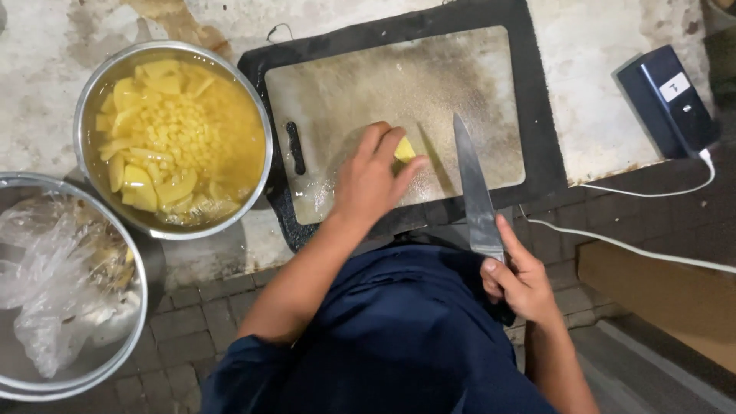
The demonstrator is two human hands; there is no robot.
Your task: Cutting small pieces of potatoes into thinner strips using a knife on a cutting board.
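From the head camera, the left hand (372,180) lies on the pale, worn rectangular plastic cutting board (345,84), near its front edge, with the fingers curled together over a small yellow piece of peeled potato (404,149) and pressing it to the board. Just right of that piece, the right hand (521,280) has its fingers wrapped tightly round the handle of a long steel kitchen knife (474,188); the blade points away from the person and crosses the board's front edge. The board rests on a black rectangular mat (540,92) laid on a stained, mottled white worktop (606,46). Beside the mat's left edge stands a round steel bowl (83,115) of yellowish water and cut potato pieces. Nearer the front left corner is a second steel bowl (139,307) holding crumpled clear plastic. At the worktop's right edge lies a dark box-shaped device (667,100) with a white cable.
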